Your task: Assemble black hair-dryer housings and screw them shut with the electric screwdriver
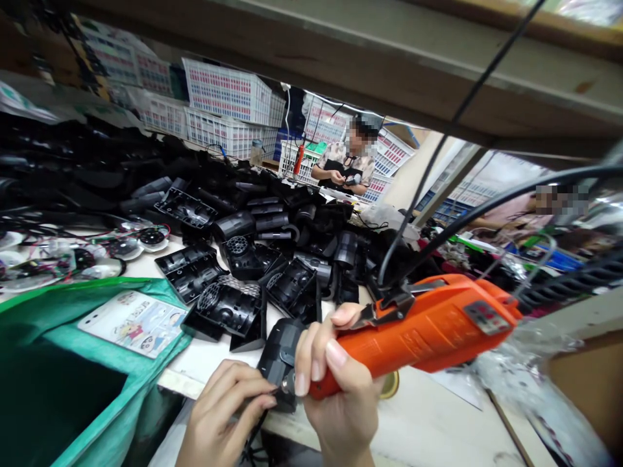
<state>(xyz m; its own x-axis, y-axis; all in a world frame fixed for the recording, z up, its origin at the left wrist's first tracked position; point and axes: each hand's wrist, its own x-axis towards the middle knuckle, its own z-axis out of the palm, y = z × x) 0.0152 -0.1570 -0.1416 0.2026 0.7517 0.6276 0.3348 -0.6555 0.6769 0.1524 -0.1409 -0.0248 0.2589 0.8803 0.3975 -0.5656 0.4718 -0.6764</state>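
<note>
An orange electric screwdriver [418,327] is gripped in my right hand [343,383], its body slanting up to the right and its bit end pointing down left. My left hand [226,408] is closed, thumb and fingertips pinched together right at the bit; what they hold is too small to make out. Behind both hands, at the table's front edge, lies a dark plastic housing [281,347], partly hidden by my fingers. Open black housing halves [228,308] with grille ends lie just beyond it.
Black plastic parts [97,168] heap across the table. Wired round components [126,246] lie left. A green bag [97,383] carries a printed card [134,321]. A shelf beam [341,71] and cables [467,214] hang overhead. A co-worker [348,162] sits opposite, near white crates [226,91].
</note>
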